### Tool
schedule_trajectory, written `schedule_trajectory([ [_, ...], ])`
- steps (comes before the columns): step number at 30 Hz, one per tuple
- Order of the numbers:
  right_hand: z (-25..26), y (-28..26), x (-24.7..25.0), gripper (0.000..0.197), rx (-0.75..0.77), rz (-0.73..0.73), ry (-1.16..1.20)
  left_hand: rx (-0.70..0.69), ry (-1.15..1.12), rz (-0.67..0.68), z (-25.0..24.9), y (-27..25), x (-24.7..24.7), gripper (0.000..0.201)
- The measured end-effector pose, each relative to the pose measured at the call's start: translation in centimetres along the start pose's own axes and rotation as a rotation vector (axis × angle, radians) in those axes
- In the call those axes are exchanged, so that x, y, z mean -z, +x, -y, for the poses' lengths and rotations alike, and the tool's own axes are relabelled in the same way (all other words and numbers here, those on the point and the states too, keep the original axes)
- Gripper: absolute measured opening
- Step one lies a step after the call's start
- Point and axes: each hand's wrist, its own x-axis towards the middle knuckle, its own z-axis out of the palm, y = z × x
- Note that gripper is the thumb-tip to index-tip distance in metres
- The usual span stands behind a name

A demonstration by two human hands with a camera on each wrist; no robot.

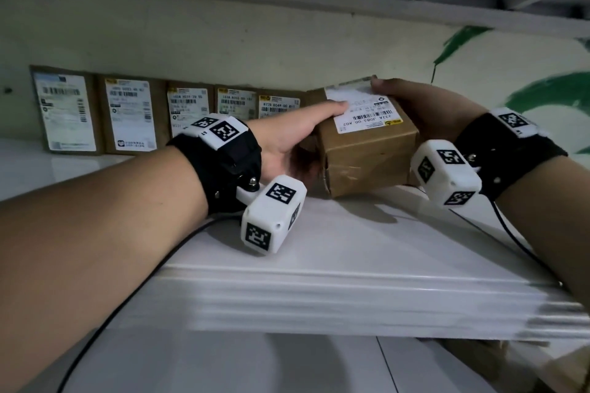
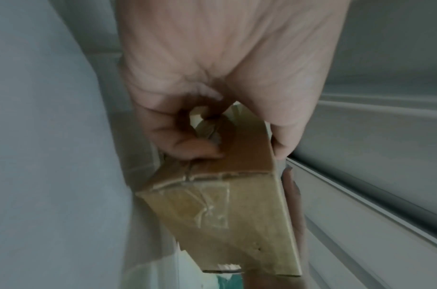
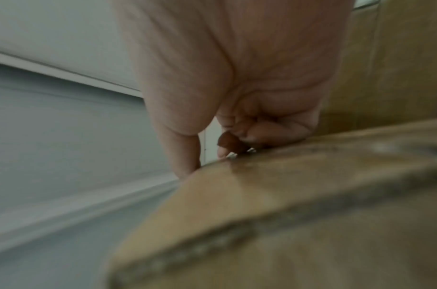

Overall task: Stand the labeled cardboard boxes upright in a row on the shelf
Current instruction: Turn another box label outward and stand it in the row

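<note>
The big white shelf fills the lower half of the head view, and a pale wall runs along the back of it. Five labeled cardboard boxes stand upright in a row against that wall, from about 9 o'clock toward the middle, labels facing out. The sixth cardboard box sits at about 1 o'clock, just beside the last box in the row, and it is tilted, with its white label turned up and upside down. The left hand holds the box's left side, thumb flat on the label and fingers curled round the brown end. The right hand grips the right side, with fingers hooked over the far top edge. I think the step in hand is tipping this box up so it stands like the others. To do it well, keep both hands tight, swing the label to face the front, and set the bottom flat on the shelf. Then push it gently toward 9 o'clock until it touches its neighbor, so the row does not get knocked over. Let go slowly, one hand at a time.
</note>
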Motion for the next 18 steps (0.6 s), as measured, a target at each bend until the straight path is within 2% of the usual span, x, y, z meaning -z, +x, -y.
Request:
schedule_trajectory([
  [2,-0.2,0.0,-0.1,0.054,0.069,-0.042,0.012,-0.061,-0.018,-0.011,-0.2,-0.4,0.3,0.054],
  [4,-0.5,0.1,-0.5,0.046,0.132,-0.036,0.097,-0.096,-0.039,-0.03,-0.3,-0.5,0.6,0.074],
  [5,-0.7,0.1,-0.7,0.042,0.15,-0.032,0.146,-0.108,-0.064,-0.031,-0.4,-0.6,0.8,0.073],
  [7,-0.8,0.4,-0.5,0.042,0.207,-0.023,0.248,-0.14,-0.136,-0.025,-0.8,-0.9,1.0,0.048],
  [8,-0.6,0.5,-0.5,0.034,0.242,-0.035,0.284,-0.153,-0.173,-0.031,-0.9,-1.0,1.1,0.038],
  [10,-0.3,0.6,-0.7,0.019,0.307,-0.069,0.319,-0.206,-0.213,-0.085,-1.2,-1.0,1.4,0.033],
  [12,-0.4,0.7,-0.8,0.027,0.323,-0.08,0.3,-0.273,-0.258,-0.107,-1.6,-1.0,1.6,0.035],
  [16,-1.9,0.9,-1.0,0.068,0.247,0.105,0.167,-0.334,-0.311,-0.106,-1.7,-0.8,2.1,0.03],
  [18,-2.0,1.0,-1.5,0.068,0.234,0.088,0.123,-0.339,-0.284,-0.111,-1.5,-0.6,2.2,0.026],
])
